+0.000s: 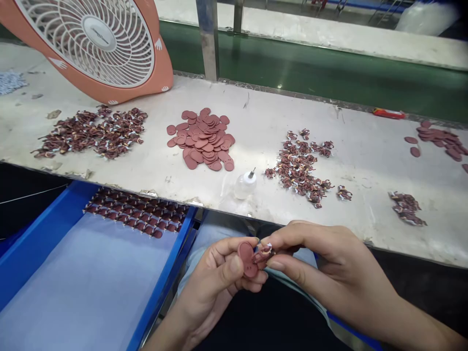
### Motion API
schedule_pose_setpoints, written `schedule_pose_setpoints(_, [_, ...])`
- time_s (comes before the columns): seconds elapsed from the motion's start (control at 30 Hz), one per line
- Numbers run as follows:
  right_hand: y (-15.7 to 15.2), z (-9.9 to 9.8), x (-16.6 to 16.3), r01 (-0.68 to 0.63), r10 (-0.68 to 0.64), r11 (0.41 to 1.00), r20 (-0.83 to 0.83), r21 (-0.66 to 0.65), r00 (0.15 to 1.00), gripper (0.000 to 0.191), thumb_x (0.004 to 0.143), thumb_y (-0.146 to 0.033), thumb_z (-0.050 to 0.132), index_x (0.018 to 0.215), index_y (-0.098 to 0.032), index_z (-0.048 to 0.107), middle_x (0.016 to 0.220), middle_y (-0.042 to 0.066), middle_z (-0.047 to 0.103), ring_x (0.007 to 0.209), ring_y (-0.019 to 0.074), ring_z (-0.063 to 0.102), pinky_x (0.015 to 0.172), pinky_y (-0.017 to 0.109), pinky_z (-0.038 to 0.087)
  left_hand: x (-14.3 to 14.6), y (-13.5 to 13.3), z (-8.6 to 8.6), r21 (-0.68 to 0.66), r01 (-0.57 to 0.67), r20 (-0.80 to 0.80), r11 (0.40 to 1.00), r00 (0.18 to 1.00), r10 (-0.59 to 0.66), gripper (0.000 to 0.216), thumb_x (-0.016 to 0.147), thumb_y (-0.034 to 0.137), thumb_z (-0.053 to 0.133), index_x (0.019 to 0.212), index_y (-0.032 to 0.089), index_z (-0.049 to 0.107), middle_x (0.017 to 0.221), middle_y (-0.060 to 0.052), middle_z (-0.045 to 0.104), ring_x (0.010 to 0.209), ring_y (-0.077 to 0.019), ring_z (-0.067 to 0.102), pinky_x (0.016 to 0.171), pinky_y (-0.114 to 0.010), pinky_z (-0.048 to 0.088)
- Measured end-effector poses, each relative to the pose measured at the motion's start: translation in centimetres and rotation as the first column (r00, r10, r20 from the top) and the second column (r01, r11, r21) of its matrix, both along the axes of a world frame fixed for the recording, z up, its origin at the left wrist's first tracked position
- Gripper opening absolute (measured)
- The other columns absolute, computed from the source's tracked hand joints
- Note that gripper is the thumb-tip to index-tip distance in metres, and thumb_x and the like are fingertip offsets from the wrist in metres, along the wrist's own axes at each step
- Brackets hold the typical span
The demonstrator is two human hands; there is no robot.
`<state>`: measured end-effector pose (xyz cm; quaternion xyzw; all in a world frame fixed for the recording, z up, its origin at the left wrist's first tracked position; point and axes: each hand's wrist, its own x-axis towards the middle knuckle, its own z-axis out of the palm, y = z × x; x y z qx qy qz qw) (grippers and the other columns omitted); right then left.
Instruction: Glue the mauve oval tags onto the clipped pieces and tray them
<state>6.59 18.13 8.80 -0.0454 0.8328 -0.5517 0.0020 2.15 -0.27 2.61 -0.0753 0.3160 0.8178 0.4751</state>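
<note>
My left hand [226, 273] pinches a flat reddish-brown oval disc [246, 254] with small holes, and more of the same brown shows behind it. Between the thumb and fingers of my right hand [321, 263] is a small brown figurine [266, 251] with white and yellowish bits, held against the disc's right side. Both hands meet over my lap, just below the table's front edge. A small white bottle with a metal needle tip [245, 185] stands on the table above them. My fingers partly hide the disc and the figurine.
On the worktable [252, 107] lie a pile of oval discs [206, 139], heaps of figurines [98, 131] [302, 168] and a red tool [388, 113]. An orange fan [161, 73] stands at the back left. Rows of assembled pieces [137, 212] fill the far end of a blue tray [47, 229].
</note>
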Motion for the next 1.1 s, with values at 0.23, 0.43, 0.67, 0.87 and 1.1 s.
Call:
schedule_pose_setpoints(0.23, [0.07, 0.42, -0.19, -0.081, 0.081, 0.991, -0.001, 0.111, 0.997, 0.016, 0.091, -0.014, 0.064, 0.099, -0.029, 0.065, 0.086, -0.008, 0.072, 0.074, 0.0059, 0.066, 0.071, 0.016, 0.049, 0.20, -0.36, 0.35, -0.045, 0.019, 0.005, 0.999, 1.000, -0.019, 0.029, 0.075, 0.034, 0.078, 0.095, 0.014, 0.074, 0.073, -0.002, 0.070, 0.067, -0.0107, 0.067, 0.062, -0.018, 0.055])
schedule_pose_setpoints(0.43, [0.23, 0.30, -0.32, -0.110, 0.111, 0.984, 0.005, 0.139, 0.994, 0.015, 0.092, -0.018, 0.063, 0.103, -0.029, 0.064, 0.086, -0.005, 0.073, 0.075, 0.0106, 0.068, 0.070, 0.021, 0.051, 0.07, -0.09, 0.27, -0.053, 0.016, 0.025, 0.998, 1.000, -0.015, 0.031, 0.073, 0.035, 0.080, 0.094, 0.013, 0.074, 0.070, -0.002, 0.069, 0.065, -0.0104, 0.065, 0.061, -0.018, 0.055])
schedule_pose_setpoints(0.67, [0.17, 0.56, -0.23, -0.144, 0.146, 0.973, 0.003, 0.183, 0.989, 0.016, 0.092, -0.013, 0.062, 0.101, -0.026, 0.063, 0.085, -0.008, 0.072, 0.074, 0.0058, 0.065, 0.071, 0.017, 0.048, 0.24, -0.13, -0.14, -0.077, 0.023, 0.058, 0.997, 0.998, -0.019, 0.030, 0.071, 0.035, 0.081, 0.093, 0.016, 0.074, 0.068, 0.000, 0.068, 0.062, -0.0090, 0.064, 0.059, -0.017, 0.054])
schedule_pose_setpoints(0.87, [0.28, 0.46, -0.40, -0.169, 0.171, 0.964, 0.009, 0.206, 0.985, 0.010, 0.092, -0.016, 0.061, 0.098, -0.024, 0.064, 0.084, -0.005, 0.072, 0.072, 0.0091, 0.065, 0.068, 0.021, 0.049, 0.41, -0.20, -0.10, -0.073, 0.028, 0.084, 0.997, 0.996, -0.022, 0.029, 0.071, 0.035, 0.081, 0.092, 0.016, 0.074, 0.068, -0.001, 0.067, 0.062, -0.0090, 0.064, 0.058, -0.017, 0.054])
schedule_pose_setpoints(1.1, [0.18, 0.55, -0.47, -0.179, 0.192, 0.952, -0.030, 0.249, 0.981, 0.013, 0.091, -0.013, 0.061, 0.098, -0.024, 0.063, 0.081, -0.005, 0.070, 0.071, 0.0090, 0.064, 0.068, 0.021, 0.048, 0.54, -0.07, -0.23, -0.086, 0.015, 0.102, 0.996, 0.995, -0.006, 0.032, 0.068, 0.035, 0.083, 0.091, 0.015, 0.074, 0.067, 0.000, 0.067, 0.060, -0.0089, 0.064, 0.057, -0.016, 0.053])
